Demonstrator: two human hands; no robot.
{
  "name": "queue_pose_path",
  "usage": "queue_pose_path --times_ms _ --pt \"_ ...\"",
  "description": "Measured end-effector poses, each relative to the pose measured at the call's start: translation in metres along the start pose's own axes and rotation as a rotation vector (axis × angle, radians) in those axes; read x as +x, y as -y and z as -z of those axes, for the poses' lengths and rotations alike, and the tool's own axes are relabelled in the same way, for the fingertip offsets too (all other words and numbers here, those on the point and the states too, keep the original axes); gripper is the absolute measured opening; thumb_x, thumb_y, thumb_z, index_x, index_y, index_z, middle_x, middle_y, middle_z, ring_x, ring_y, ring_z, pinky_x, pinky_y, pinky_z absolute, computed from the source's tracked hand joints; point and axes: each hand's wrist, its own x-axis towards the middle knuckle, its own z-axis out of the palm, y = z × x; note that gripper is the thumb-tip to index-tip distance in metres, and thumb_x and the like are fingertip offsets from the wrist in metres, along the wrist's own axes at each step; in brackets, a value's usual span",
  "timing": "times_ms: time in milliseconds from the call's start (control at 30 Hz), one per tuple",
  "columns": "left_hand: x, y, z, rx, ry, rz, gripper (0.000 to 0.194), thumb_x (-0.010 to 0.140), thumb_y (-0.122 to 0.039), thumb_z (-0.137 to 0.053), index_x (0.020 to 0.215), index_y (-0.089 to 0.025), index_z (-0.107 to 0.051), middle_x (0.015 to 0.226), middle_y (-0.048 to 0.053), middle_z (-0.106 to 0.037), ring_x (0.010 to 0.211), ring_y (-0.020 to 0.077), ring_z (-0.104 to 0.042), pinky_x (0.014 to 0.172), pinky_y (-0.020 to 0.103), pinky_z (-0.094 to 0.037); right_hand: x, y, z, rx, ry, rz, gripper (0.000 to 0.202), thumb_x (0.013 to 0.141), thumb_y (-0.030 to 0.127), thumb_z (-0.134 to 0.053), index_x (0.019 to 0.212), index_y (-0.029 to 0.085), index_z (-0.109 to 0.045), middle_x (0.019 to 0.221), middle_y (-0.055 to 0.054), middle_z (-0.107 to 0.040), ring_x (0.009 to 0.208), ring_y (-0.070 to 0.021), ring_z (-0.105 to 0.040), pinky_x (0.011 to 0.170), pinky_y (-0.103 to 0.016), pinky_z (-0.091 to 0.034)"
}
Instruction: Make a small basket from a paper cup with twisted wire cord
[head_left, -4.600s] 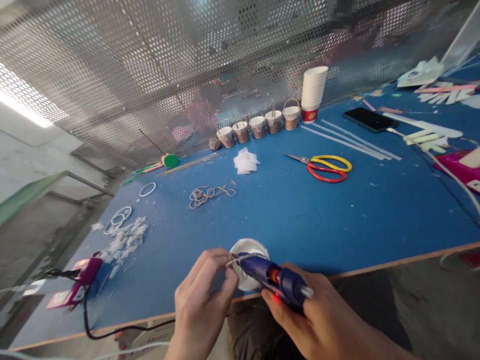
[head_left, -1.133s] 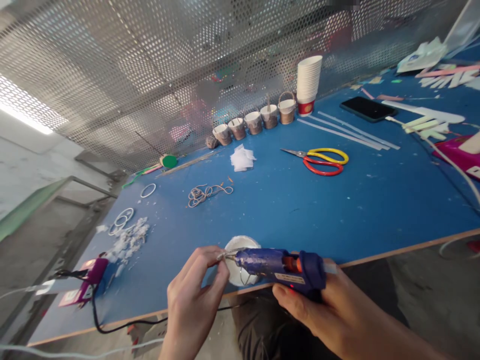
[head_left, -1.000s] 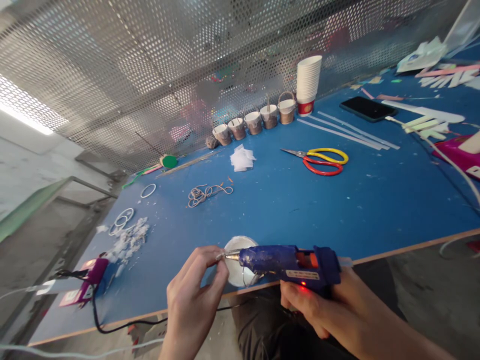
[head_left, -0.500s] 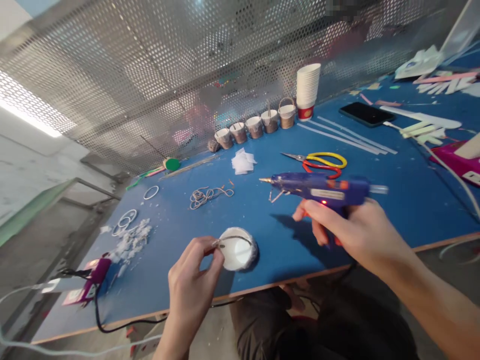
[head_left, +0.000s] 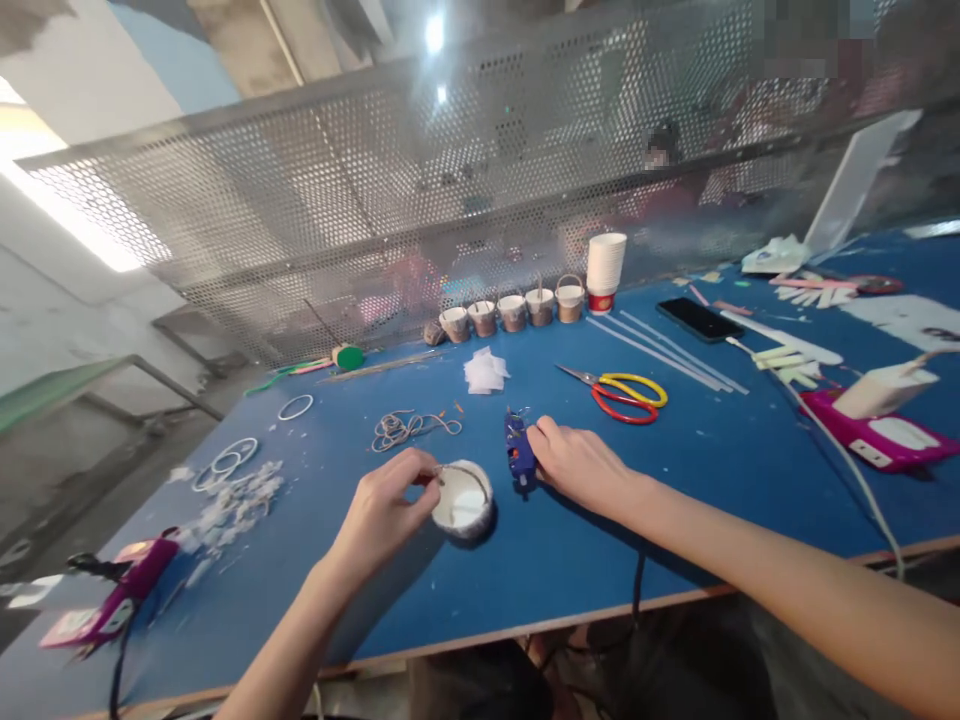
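Observation:
A small white-lined cup (head_left: pixel 463 502) with a grey outside and a thin cord across its mouth is near the table's front edge. My left hand (head_left: pixel 394 500) pinches the cord at the cup's left rim. To the right of the cup, my right hand (head_left: pixel 574 458) is wrapped round the blue glue gun (head_left: pixel 519 450), which is low over or on the table and points away from me. A loose coil of cord (head_left: pixel 405 430) lies beyond the cup. Scissors (head_left: pixel 630 395) with yellow and red handles lie behind my right hand.
Several wrapped cups (head_left: pixel 512 313) and a stack of paper cups (head_left: pixel 604 268) stand along the mesh partition (head_left: pixel 450 210). White pads (head_left: pixel 485 371) lie mid-table. A phone (head_left: pixel 699 319) and pink power strip (head_left: pixel 877 430) are at the right, white fluff (head_left: pixel 232 505) at the left.
The glue gun has gone down and left in my right hand, and turned from pointing left to pointing away. My left hand still holds the cord at the cup. The camera view has shifted.

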Motion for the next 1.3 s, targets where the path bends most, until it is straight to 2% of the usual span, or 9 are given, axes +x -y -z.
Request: queue_pose_path --times_ms 167,367,567,767,833,900,933,1100,1300 --pt "0.018 0.016 -0.003 -0.024 0.004 -0.029 0.011 0.078 -0.014 -0.049 0.075 -0.019 -0.058 0.073 0.001 -0.067 0.065 0.0118 -0.062 0.061 0.021 -0.05 0.002 -0.005 -0.006 0.071 -0.036 -0.023 0.019 0.083 0.025 -0.052 0.097 0.013 -0.056 0.096 -0.011 -0.058 0.074 -0.0243 -0.062 0.058 -0.031 -0.042" --pt "0.037 0.027 -0.012 -0.069 -0.011 -0.007 0.012 0.076 -0.015 -0.048 0.072 -0.019 -0.059 0.07 0.001 -0.066 0.066 0.0129 -0.062 0.061 0.022 -0.048 0.025 -0.026 -0.015 0.488 -0.195 -0.323 0.021 0.088 0.023 -0.041 0.098 0.016 -0.059 0.091 -0.006 -0.065 0.08 -0.0186 -0.062 0.069 -0.026 -0.045" --pt "0.045 0.032 -0.02 -0.117 0.015 0.037 0.012 0.072 -0.014 -0.048 0.07 -0.018 -0.06 0.07 0.001 -0.067 0.065 0.0127 -0.061 0.06 0.022 -0.047 0.045 -0.038 -0.031 0.385 -0.198 -0.439 0.03 0.09 0.029 -0.039 0.085 0.014 -0.065 0.082 -0.011 -0.069 0.083 -0.0251 -0.062 0.071 -0.031 -0.044" --pt "0.042 0.037 -0.024 -0.123 -0.003 0.027 0.011 0.07 -0.014 -0.049 0.069 -0.018 -0.059 0.067 -0.001 -0.067 0.061 0.0114 -0.06 0.06 0.022 -0.046 0.028 -0.039 -0.024 0.316 -0.234 -0.422 0.029 0.085 0.041 -0.052 0.087 0.015 -0.063 0.092 -0.013 -0.067 0.092 -0.0277 -0.06 0.08 -0.037 -0.043" --pt "0.04 0.039 -0.025 -0.143 -0.012 0.027 0.012 0.07 -0.012 -0.049 0.07 -0.018 -0.06 0.067 0.0 -0.066 0.061 0.0115 -0.06 0.06 0.022 -0.046 0.014 -0.038 -0.01 0.334 -0.338 -0.413 0.029 0.087 0.041 -0.05 0.096 0.015 -0.06 0.096 -0.013 -0.065 0.094 -0.027 -0.058 0.083 -0.038 -0.043" --pt "0.039 0.04 -0.025 -0.167 -0.013 0.027 0.013 0.068 -0.01 -0.049 0.07 -0.018 -0.06 0.067 -0.001 -0.066 0.061 0.0115 -0.06 0.06 0.022 -0.046 0.004 -0.033 0.006 0.468 -0.629 -0.338 0.025 0.088 0.036 -0.048 0.098 0.015 -0.058 0.094 -0.011 -0.063 0.088 -0.024 -0.057 0.081 -0.036 -0.045" --pt "0.039 0.04 -0.025 -0.179 -0.011 0.024 0.014 0.068 -0.009 -0.049 0.07 -0.018 -0.06 0.067 -0.001 -0.066 0.061 0.0113 -0.06 0.059 0.022 -0.046 0.001 -0.028 0.014 0.559 -0.67 -0.259 0.021 0.089 0.034 -0.047 0.097 0.017 -0.057 0.093 -0.009 -0.062 0.083 -0.0214 -0.057 0.077 -0.034 -0.046" --pt "0.035 0.035 -0.025 -0.225 0.016 0.01 0.014 0.068 -0.008 -0.049 0.071 -0.017 -0.06 0.067 -0.002 -0.065 0.061 0.0107 -0.059 0.059 0.021 -0.047 0.027 0.005 0.035 0.841 -0.399 0.073 0.011 0.086 0.021 -0.051 0.093 0.018 -0.06 0.083 -0.003 -0.064 0.073 -0.0152 -0.058 0.068 -0.028 -0.048" --pt "0.029 0.032 -0.023 -0.264 0.062 -0.011 0.012 0.072 -0.012 -0.05 0.075 -0.017 -0.061 0.073 0.0 -0.065 0.066 0.0114 -0.06 0.064 0.023 -0.049 0.075 0.015 0.031 0.933 -0.147 0.225 0.022 0.078 0.007 -0.054 0.096 0.016 -0.063 0.092 -0.004 -0.066 0.076 -0.0125 -0.059 0.07 -0.028 -0.049"
